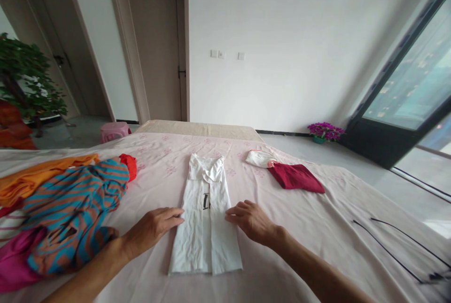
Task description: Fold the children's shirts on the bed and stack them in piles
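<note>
A white T-shirt [197,239] lies in a long narrow strip on the pink bedsheet, both sides folded inward over each other. Part of a black printed letter shows between the folds, and the collar end points away from me. My left hand [155,223] pinches the shirt's left edge about midway along, fingers pressed together. Opposite it, my right hand [250,221] has its fingertips closed on the right edge. Beyond my right hand lie a folded dark red garment [298,177] and a white garment with red trim [260,158].
At the left is a loose heap with a blue-and-brown striped garment [82,199], an orange garment [45,176] and a magenta one [21,260]. Black-armed glasses [394,251] rest at the right. A pink stool [114,131] stands past the bed [151,145].
</note>
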A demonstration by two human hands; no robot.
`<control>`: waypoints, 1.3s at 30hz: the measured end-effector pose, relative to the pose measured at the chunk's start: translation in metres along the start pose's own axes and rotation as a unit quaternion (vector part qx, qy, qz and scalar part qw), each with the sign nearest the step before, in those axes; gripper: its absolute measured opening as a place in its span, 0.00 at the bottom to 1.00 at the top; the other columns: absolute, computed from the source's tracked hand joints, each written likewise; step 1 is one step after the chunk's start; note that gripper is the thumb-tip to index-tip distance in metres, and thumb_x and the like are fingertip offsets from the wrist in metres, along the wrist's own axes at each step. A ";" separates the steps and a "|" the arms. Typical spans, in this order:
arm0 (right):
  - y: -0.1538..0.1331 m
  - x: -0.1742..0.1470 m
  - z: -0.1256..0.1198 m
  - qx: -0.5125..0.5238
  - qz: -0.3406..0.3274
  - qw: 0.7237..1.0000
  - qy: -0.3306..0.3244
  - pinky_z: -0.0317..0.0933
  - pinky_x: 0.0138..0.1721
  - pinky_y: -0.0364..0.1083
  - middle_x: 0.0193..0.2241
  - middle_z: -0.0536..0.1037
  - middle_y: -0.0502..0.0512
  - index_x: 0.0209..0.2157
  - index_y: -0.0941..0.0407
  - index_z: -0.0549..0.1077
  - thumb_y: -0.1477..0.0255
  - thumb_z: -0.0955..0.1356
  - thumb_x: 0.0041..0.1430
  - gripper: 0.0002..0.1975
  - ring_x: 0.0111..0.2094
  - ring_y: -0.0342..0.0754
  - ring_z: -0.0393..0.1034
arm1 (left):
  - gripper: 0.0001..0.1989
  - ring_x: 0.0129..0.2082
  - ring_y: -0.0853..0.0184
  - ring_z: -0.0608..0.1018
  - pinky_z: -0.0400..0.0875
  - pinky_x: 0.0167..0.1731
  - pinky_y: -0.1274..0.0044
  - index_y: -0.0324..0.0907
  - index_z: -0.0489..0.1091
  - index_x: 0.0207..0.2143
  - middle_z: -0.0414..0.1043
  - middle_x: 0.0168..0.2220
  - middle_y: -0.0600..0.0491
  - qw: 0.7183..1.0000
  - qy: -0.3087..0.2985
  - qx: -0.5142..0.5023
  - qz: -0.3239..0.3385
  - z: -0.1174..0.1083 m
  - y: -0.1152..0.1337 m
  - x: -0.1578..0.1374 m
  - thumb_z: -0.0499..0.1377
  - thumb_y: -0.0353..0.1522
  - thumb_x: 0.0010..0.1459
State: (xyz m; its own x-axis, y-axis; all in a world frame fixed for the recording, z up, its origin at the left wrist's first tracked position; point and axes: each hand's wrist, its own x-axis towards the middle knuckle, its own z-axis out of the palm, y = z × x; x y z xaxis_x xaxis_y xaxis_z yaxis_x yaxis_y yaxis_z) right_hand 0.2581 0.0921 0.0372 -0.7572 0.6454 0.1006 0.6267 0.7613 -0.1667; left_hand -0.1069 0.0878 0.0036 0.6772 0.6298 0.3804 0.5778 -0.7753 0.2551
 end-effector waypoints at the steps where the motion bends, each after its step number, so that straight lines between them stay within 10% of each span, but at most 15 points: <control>1: -0.001 -0.001 0.002 -0.006 -0.006 1.000 -0.010 0.59 0.47 0.50 0.50 0.77 0.56 0.51 0.50 0.74 0.69 0.56 0.71 0.19 0.45 0.50 0.70 | 0.19 0.48 0.69 0.78 0.72 0.50 0.76 0.53 0.74 0.48 0.76 0.50 0.54 1.000 0.000 0.008 0.006 0.001 0.001 0.001 0.53 0.24 0.63; 23: 0.005 0.010 0.025 0.016 -0.090 0.984 0.155 0.59 0.50 0.55 0.37 0.79 0.56 0.45 0.51 0.77 0.77 0.65 0.54 0.18 0.45 0.54 0.67 | 0.09 0.45 0.63 0.75 0.67 0.49 0.70 0.44 0.74 0.35 0.77 0.36 0.51 0.997 0.082 -0.008 0.001 0.019 0.003 0.020 0.55 0.26 0.60; 26: 0.013 0.024 0.026 0.143 0.041 0.976 0.158 0.61 0.45 0.49 0.36 0.80 0.55 0.42 0.52 0.79 0.76 0.63 0.54 0.17 0.40 0.51 0.71 | 0.12 0.42 0.62 0.76 0.68 0.44 0.74 0.42 0.74 0.33 0.77 0.33 0.51 0.982 0.096 -0.087 -0.139 0.019 -0.004 0.035 0.52 0.33 0.62; 31: 0.035 0.062 0.024 0.294 0.335 0.891 0.085 0.59 0.30 0.41 0.25 0.78 0.51 0.38 0.56 0.79 0.70 0.63 0.57 0.14 0.27 0.45 0.71 | 0.17 0.26 0.66 0.74 0.63 0.24 0.80 0.40 0.72 0.31 0.72 0.24 0.56 0.882 0.087 -0.238 -0.398 0.028 -0.030 0.067 0.51 0.43 0.56; 39: 0.046 0.074 0.030 0.255 0.406 0.874 0.081 0.51 0.26 0.40 0.19 0.73 0.50 0.28 0.57 0.76 0.58 0.62 0.60 0.20 0.24 0.43 0.67 | 0.21 0.19 0.68 0.69 0.56 0.18 0.81 0.41 0.68 0.27 0.62 0.17 0.59 0.823 0.068 -0.292 -0.483 0.038 -0.041 0.078 0.54 0.50 0.50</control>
State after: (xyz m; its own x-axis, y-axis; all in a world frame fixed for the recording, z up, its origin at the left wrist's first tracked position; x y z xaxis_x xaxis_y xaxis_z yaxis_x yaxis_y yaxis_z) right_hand 0.2252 0.1731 0.0075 -0.0397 0.9916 -0.1229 0.7504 -0.0516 -0.6590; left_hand -0.0604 0.1709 -0.0105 -0.0488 0.9852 -0.1641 0.4716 0.1676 0.8657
